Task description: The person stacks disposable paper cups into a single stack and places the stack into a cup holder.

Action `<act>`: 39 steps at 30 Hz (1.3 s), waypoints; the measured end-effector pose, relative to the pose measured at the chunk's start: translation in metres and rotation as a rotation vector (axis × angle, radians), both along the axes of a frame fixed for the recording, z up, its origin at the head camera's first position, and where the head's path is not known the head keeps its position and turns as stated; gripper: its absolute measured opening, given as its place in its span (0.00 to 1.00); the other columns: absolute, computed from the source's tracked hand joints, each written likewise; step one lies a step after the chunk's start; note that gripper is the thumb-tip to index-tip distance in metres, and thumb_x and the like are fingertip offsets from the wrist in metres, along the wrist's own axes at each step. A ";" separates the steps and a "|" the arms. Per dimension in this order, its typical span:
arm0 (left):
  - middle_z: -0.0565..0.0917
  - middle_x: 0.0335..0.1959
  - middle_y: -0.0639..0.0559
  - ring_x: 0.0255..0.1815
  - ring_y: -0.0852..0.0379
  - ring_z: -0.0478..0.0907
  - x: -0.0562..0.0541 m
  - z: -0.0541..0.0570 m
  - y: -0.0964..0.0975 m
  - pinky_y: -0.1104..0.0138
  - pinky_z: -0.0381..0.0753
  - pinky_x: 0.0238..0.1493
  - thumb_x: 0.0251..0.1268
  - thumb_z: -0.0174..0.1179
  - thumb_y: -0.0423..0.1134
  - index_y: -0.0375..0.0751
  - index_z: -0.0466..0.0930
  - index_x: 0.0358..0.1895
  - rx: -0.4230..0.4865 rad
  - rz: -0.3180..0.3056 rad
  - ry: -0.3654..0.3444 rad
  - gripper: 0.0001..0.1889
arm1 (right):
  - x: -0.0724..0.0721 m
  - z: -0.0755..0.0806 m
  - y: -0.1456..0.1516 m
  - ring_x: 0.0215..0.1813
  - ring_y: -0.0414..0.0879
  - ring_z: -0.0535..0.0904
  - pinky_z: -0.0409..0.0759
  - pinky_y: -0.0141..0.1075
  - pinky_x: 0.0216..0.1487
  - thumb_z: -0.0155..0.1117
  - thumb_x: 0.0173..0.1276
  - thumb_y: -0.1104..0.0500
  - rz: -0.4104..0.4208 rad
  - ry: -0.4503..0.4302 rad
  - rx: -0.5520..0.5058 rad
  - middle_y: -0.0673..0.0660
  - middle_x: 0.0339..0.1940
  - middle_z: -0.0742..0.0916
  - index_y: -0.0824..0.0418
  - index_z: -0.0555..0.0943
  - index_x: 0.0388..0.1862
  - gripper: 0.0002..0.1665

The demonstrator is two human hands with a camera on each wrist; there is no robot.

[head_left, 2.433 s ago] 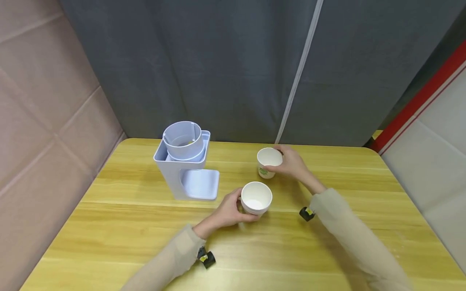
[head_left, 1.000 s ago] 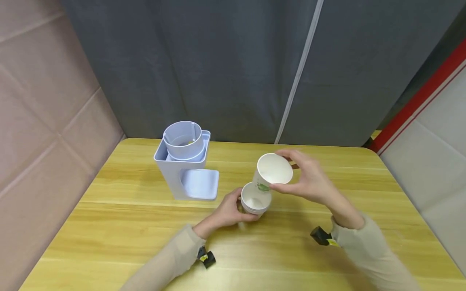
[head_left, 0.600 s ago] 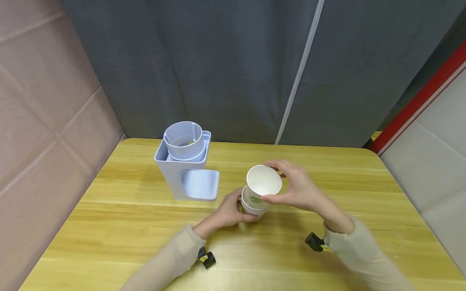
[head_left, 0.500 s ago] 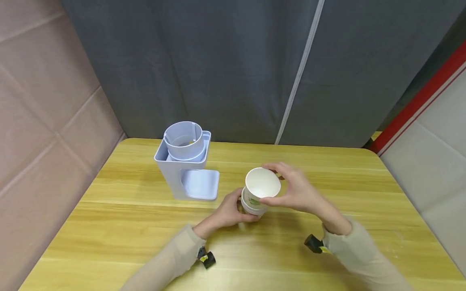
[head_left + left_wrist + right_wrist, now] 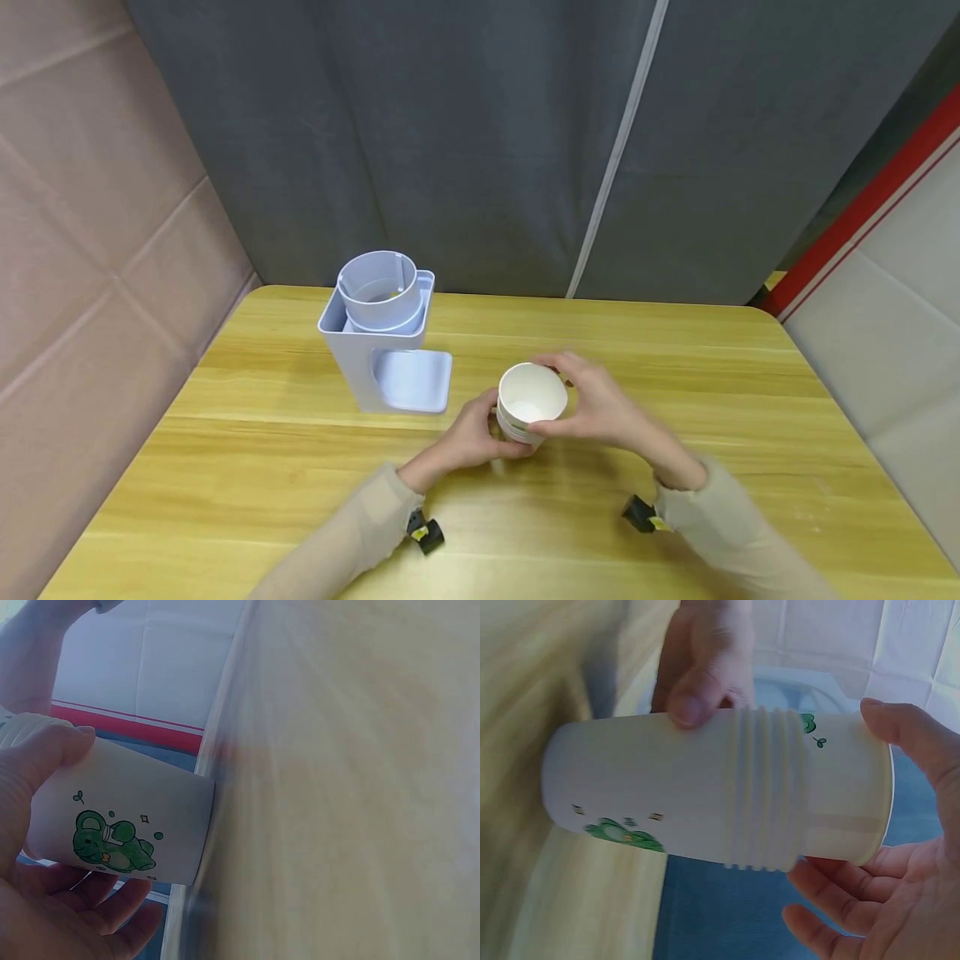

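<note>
A stack of white paper cups (image 5: 637, 780) with green cartoon prints stands upright on the table, several rims showing in the right wrist view. My left hand (image 5: 471, 431) grips its side, thumb and fingers around the wall; the left wrist view shows the print on the lowest cup (image 5: 112, 832). With thumb and fingertips, my right hand (image 5: 596, 408) holds one more paper cup (image 5: 532, 393) near its rim. That cup sits partly inside the stack, its upper wall still standing above the other rims in the right wrist view.
To the left stands a pale blue plastic dispenser-like device (image 5: 352, 358) with a round drum (image 5: 378, 310) on top and a square tray (image 5: 414, 381) at its base. A grey curtain (image 5: 465, 150) hangs behind the wooden table (image 5: 300, 492).
My right hand has lifted the single paper cup off the table, brought it over the stack, and lowered it in. My left hand keeps holding the stack in the same spot.
</note>
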State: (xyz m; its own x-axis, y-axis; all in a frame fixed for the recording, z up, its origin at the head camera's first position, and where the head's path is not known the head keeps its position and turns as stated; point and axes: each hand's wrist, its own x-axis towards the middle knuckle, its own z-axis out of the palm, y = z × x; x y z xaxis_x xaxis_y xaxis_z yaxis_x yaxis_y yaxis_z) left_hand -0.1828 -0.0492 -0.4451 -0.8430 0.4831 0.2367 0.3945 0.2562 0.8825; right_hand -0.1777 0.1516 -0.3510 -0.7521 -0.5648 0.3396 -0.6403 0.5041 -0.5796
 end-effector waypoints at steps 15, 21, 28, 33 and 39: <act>0.79 0.52 0.45 0.52 0.52 0.75 0.000 0.000 -0.001 0.58 0.71 0.56 0.40 0.75 0.39 0.34 0.69 0.60 -0.025 0.036 -0.021 0.39 | -0.005 -0.023 0.000 0.48 0.55 0.76 0.78 0.50 0.43 0.78 0.45 0.52 0.011 -0.066 0.029 0.62 0.51 0.80 0.70 0.72 0.58 0.43; 0.79 0.51 0.44 0.52 0.51 0.75 0.001 0.000 -0.001 0.58 0.71 0.55 0.40 0.75 0.40 0.33 0.69 0.59 -0.036 0.042 -0.028 0.39 | -0.005 -0.027 0.001 0.51 0.56 0.76 0.78 0.51 0.45 0.79 0.45 0.53 0.035 -0.048 0.020 0.62 0.54 0.79 0.69 0.70 0.60 0.45; 0.78 0.52 0.45 0.53 0.52 0.74 0.001 0.000 0.000 0.57 0.70 0.57 0.39 0.75 0.39 0.34 0.69 0.60 -0.035 0.052 -0.043 0.39 | -0.006 -0.032 0.000 0.52 0.56 0.76 0.78 0.52 0.45 0.78 0.45 0.54 0.050 -0.031 -0.001 0.63 0.56 0.78 0.69 0.69 0.61 0.45; 0.78 0.52 0.46 0.53 0.52 0.74 0.000 0.002 0.000 0.58 0.71 0.56 0.40 0.75 0.40 0.34 0.68 0.61 -0.030 0.048 -0.033 0.40 | -0.006 -0.030 0.000 0.51 0.56 0.76 0.78 0.51 0.45 0.78 0.45 0.55 0.045 -0.034 -0.006 0.63 0.55 0.79 0.70 0.69 0.61 0.46; 0.78 0.52 0.46 0.52 0.53 0.74 0.000 0.016 -0.002 0.60 0.74 0.53 0.40 0.75 0.39 0.35 0.69 0.60 -0.004 0.037 -0.014 0.39 | -0.006 -0.018 -0.001 0.48 0.54 0.77 0.79 0.48 0.43 0.79 0.43 0.56 0.052 -0.008 -0.035 0.61 0.52 0.80 0.69 0.70 0.60 0.46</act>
